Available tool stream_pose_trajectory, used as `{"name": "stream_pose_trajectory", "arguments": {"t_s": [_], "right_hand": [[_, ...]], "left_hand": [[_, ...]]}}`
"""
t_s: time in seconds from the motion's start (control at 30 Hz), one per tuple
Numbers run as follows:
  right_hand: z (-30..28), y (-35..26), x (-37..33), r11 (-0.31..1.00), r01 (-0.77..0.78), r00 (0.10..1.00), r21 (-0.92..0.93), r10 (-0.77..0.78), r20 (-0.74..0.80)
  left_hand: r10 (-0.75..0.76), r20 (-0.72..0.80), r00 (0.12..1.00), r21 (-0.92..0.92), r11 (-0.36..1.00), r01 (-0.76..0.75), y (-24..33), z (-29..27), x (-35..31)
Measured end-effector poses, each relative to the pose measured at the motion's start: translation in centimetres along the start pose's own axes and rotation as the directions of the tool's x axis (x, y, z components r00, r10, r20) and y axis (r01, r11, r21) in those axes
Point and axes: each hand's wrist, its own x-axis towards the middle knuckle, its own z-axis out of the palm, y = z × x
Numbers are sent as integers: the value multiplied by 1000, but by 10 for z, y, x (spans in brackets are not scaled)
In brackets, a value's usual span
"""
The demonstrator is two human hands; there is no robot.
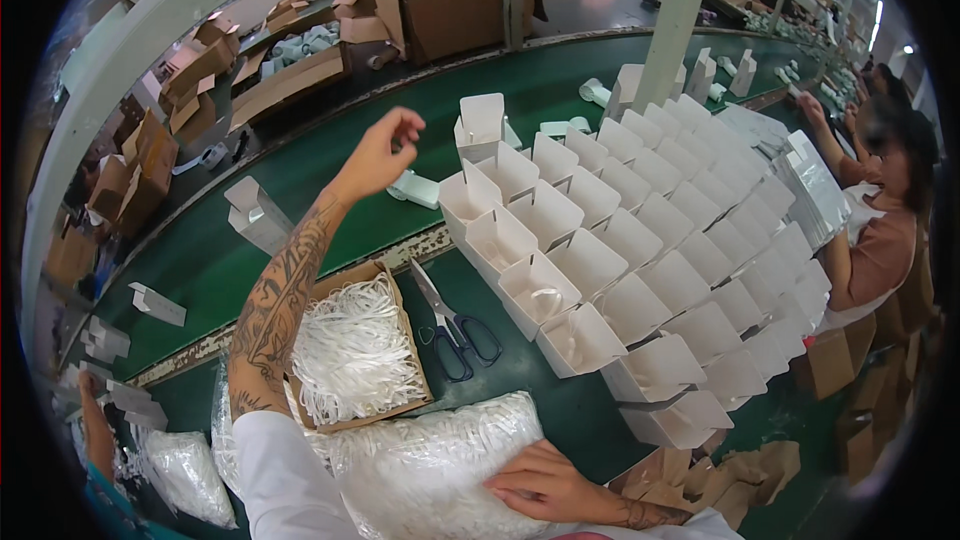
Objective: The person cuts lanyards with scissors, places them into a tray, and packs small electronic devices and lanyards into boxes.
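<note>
I have the left hand [388, 152] loosely curled, apparently empty, over the green belt [420, 85] and the right hand [537, 480] spread on the bag of white cords [430, 445], while cords show in at least 2 white boxes [594, 258] on the bench [590, 430], lids up, so packing looks unfinished.

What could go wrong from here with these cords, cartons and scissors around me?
The scissors lie uncovered beside the cardboard tray, so a hand reaching past might get nicked. Your left hand hangs over the green belt, and its forearm appears close to an open white carton, which it could knock. The white cords are heaped loose in the tray and might tangle or spill.
</note>
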Motion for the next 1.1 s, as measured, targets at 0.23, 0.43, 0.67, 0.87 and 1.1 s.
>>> {"name": "stream_pose_trajectory", "arguments": {"t_s": [0.23, 0.43, 0.67, 0.87, 1.1], "right_hand": [[-1, -1, -1, 999, -47, 999, -6, 47, -10], [3, -2, -2, 999, -52, 998, 11, 53, -42], [2, 0, -3, 998, -48, 998, -47, 46, -46], [3, -1, -5, 998, -46, 998, -46, 44, -42], [6, -2, -3, 999, -35, 998, -41, 33, -63]], "left_hand": [[-86, 496, 864, 520, 826, -216, 17, 23, -44], [-145, 271, 952, 385, 923, 31, 16, -26, -51], [-53, -139, 989, -301, 954, 9, 79, -70, -21], [34, -108, 994, 66, 997, -27, 107, -39, 35], [-8, -169, 986, 357, 931, 69, 82, -13, 31]]}}
